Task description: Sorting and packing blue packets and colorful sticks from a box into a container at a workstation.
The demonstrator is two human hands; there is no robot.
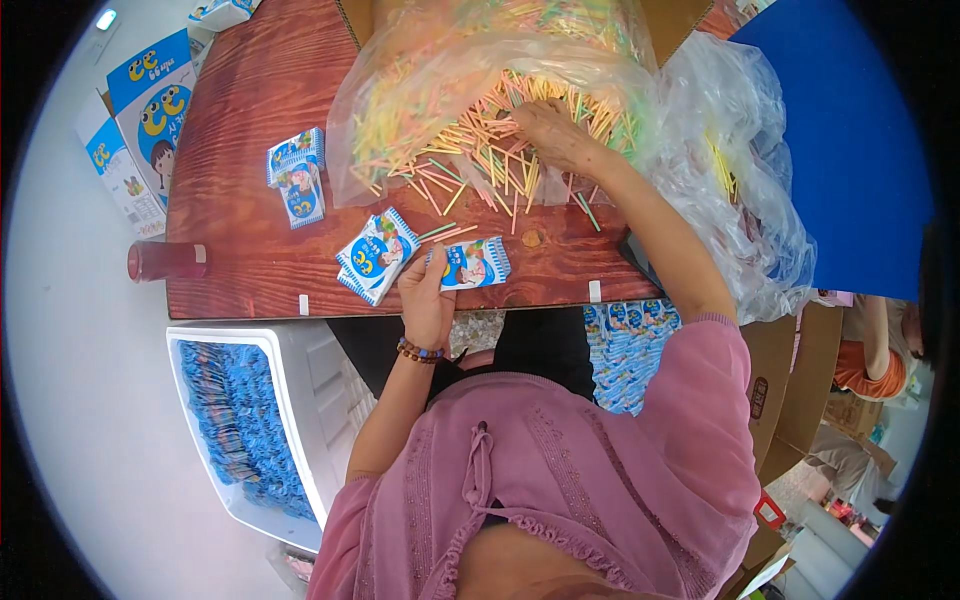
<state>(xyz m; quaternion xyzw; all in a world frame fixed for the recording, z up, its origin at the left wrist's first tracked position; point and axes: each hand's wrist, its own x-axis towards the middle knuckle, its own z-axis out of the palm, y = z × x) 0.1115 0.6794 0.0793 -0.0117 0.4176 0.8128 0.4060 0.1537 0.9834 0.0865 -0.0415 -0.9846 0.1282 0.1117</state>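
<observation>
Sticks (pixel 486 130) under outstretched right hand (pixel 556 136)

You have a pink cup (pixel 165 260) at the table's (pixel 240 95) left edge, a printed box (pixel 155 110) beyond; to your right are a blue panel (pixel 845 150) and brown carton (pixel 808 405).

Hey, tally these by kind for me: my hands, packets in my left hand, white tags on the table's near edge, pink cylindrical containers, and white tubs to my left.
Hands, left hand and right hand: 2
Held packet: 1 visible
White tags: 2
Pink container: 1
White tub: 1
Total: 7
</observation>
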